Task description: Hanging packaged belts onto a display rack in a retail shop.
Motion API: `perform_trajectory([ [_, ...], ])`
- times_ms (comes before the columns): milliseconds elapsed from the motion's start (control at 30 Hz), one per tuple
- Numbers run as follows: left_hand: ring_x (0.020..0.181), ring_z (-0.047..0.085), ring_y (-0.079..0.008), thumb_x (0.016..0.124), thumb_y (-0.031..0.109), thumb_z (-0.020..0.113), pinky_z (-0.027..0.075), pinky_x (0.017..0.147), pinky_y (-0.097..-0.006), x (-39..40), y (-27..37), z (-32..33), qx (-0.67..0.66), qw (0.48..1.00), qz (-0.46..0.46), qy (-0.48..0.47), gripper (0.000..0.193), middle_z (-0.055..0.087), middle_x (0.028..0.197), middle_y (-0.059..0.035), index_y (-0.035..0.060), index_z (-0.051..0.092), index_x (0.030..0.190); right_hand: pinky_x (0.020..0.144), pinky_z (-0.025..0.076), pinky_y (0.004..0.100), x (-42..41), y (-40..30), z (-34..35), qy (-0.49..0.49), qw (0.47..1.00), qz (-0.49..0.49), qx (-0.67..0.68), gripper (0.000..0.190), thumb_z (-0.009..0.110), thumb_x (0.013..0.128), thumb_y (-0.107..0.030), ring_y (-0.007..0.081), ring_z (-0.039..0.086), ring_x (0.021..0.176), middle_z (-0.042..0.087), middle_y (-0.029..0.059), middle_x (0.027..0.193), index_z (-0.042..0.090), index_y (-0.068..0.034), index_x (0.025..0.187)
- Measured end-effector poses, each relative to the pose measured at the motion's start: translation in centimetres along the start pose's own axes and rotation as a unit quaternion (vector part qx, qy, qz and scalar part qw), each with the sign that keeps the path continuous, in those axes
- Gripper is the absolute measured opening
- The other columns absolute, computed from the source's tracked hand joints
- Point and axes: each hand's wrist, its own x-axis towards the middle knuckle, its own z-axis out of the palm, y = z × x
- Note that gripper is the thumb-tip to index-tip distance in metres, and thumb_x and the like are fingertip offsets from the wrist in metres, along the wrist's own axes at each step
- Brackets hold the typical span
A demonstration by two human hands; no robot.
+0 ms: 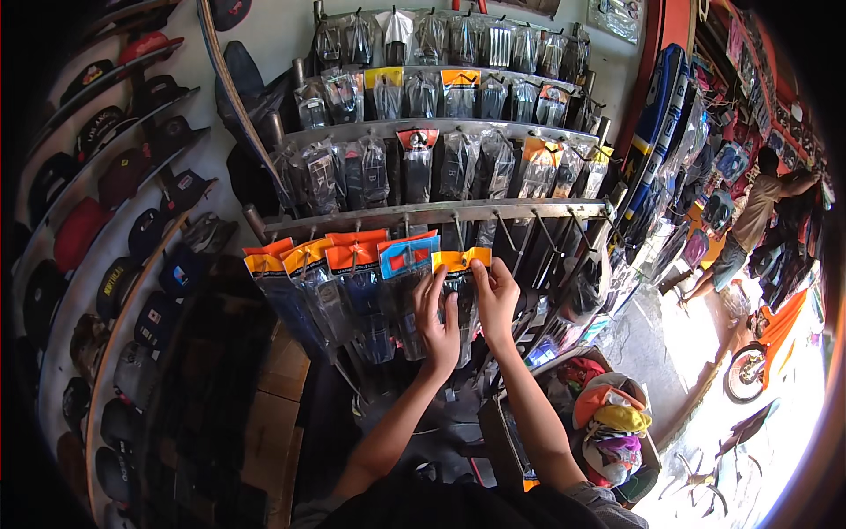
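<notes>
In front of me, a clear plastic packet with a yellow card header [461, 259] hangs at a hook on the front metal rail [423, 215]. My right hand [496, 297] pinches the header's right edge between thumb and fingers. My left hand [439, 330] is on the packet's left side, fingers pointing up just below the header. Dark contents show through the plastic, partly covered by my hands. Just left hangs a packet with a blue header [408, 254]. Beyond it are packets with an orange header [357, 250] and a yellow header [307, 256], all bearing print.
Bare hooks [550, 238] jut from the rail's right part. Higher rails carry more packaged goods [418, 165]. Caps line shelves [125, 231] at left. A box of colourful caps [611, 423] stands low right. Cardboard boxes [277, 390] sit lower left. Another person [760, 211] reaches toward hanging goods.
</notes>
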Motion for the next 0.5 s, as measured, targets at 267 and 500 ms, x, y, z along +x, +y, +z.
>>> perform_trajectory([
  [267,0.113,0.039,-0.0306,0.082,0.002,0.054,0.029,0.095,-0.0416,1.0,-1.0,2.0,0.12,0.991,0.039,-0.031,0.051,0.042,0.128,-0.0159,0.003,0.04,0.131,0.042,0.025,0.0261,2.2,2.8,0.6,0.006,0.998,-0.019,-0.066,0.028,0.062,0.085,-0.018,0.0052,0.028,0.05,0.036,0.0017,0.052,0.051,0.002,0.07],
  [500,0.114,0.033,-0.0351,0.08,0.011,0.055,0.026,0.096,-0.0437,1.5,-1.6,3.4,0.227,0.972,0.027,-0.057,0.066,0.025,0.139,-0.0188,0.0022,0.025,0.139,0.044,0.033,0.0268,3.9,3.1,1.5,0.0,0.995,-0.002,-0.097,0.03,0.063,0.084,-0.021,0.008,0.036,0.047,0.045,0.0068,0.052,0.051,0.003,0.07],
])
